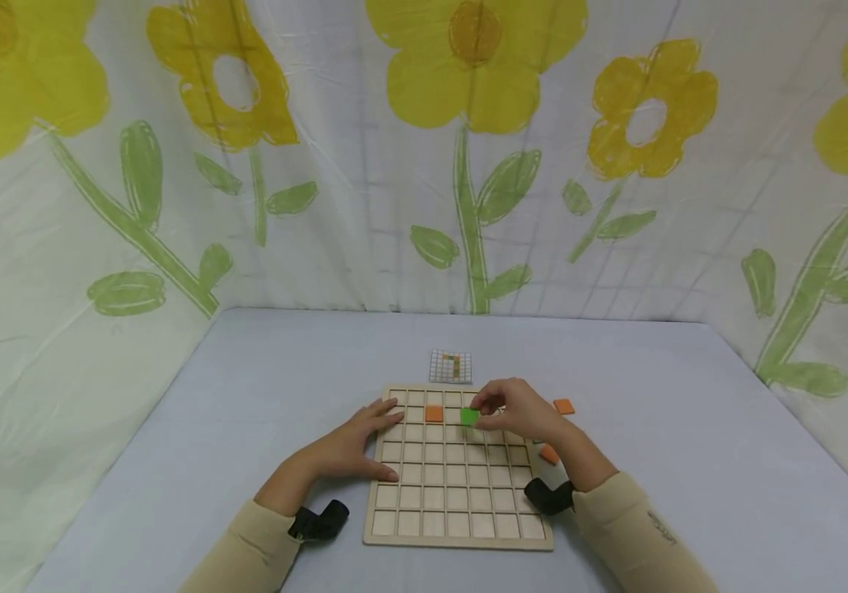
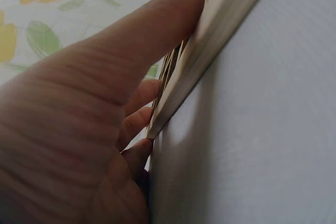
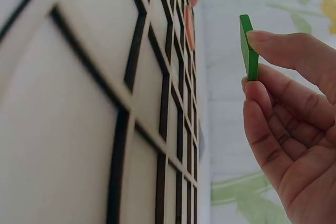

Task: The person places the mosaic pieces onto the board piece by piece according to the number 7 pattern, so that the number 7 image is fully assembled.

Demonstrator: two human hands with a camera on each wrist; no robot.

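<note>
The green tile [image 3: 249, 48] hangs above the board [image 1: 458, 543], pinched at its edge between the thumb and fingers of the right hand [image 1: 514, 409], and the right wrist view shows a gap beneath it. That edge hold looks sound, since it leaves most of the underside free to settle into a square. The left hand [image 1: 350, 445] lies spread along the board's left side, fingers extended and gripping nothing, thumb on the rim; light pressure there should keep the board from sliding on the counter [image 1: 276, 387]. Best to count squares from the orange tile [image 1: 434, 413] already seated near the top, checking against the small grid card [image 1: 450, 366] just beyond the board, whose pattern is too small to read surely here. Lowering the tile level, lined up with the dividers, and letting go only once every side has dropped in would avoid it catching on a ridge. Care is also wise around the loose orange pieces [image 1: 564, 406] near the right forearm.
</note>
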